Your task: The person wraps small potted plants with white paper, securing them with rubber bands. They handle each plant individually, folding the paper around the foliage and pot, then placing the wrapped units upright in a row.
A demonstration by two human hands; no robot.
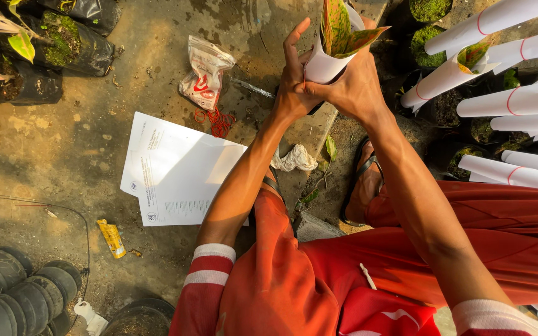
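Head view, looking down past red shorts and striped sleeves: both hands meet around a paper-wrapped plant (334, 46), a white sheet rolled into a cone about red-and-green leaves, held above the ground in front of the knees. His left hand (294, 81) has its grip on the cone's near side, fingers stretched upward along the paper. His right hand (359, 84) clasps the cone from the other side, its grip wrapped about the lower part. Finished wrapped plants (518, 99) lie stacked at the right. On the ground sit loose paper sheets (169, 168), red rubber bands (218, 121) and a plastic bag (203, 71).
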